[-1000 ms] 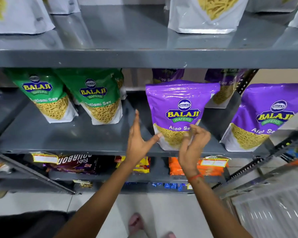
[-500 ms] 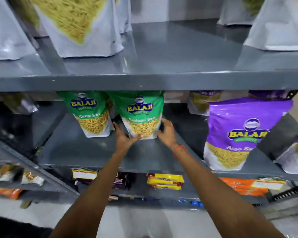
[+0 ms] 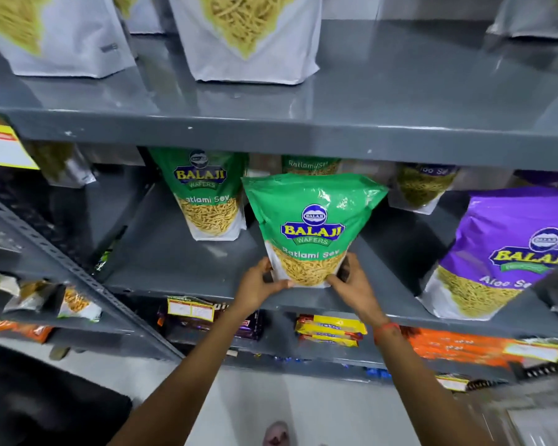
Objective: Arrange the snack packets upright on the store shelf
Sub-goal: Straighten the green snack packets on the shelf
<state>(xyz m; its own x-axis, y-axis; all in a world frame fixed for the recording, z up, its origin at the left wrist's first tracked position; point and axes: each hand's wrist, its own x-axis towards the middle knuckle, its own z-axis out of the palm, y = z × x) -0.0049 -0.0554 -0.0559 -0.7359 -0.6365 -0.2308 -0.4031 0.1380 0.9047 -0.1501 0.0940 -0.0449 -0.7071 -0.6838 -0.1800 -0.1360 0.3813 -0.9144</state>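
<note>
A green Ratlami Sev packet (image 3: 310,220) stands upright near the front edge of the grey middle shelf (image 3: 174,262). My left hand (image 3: 258,286) grips its lower left corner and my right hand (image 3: 351,284) grips its lower right corner. A second green packet (image 3: 207,194) stands upright further back to the left, and a third green packet (image 3: 310,164) is partly hidden behind the held one. A purple Aloo Sev packet (image 3: 503,252) stands upright at the right, with another purple packet (image 3: 422,188) behind it.
The upper shelf (image 3: 303,130) carries white-bottomed snack packets (image 3: 248,37). Below the middle shelf lie yellow bars (image 3: 332,329), orange packs (image 3: 458,349) and dark packs (image 3: 207,320). A side rack (image 3: 62,268) at the left holds small packets. The floor shows below.
My hands left the purple packet, moved left to the green packet and closed on its base. That packet now stands nearer the shelf's front edge. The view swung left and closer.
</note>
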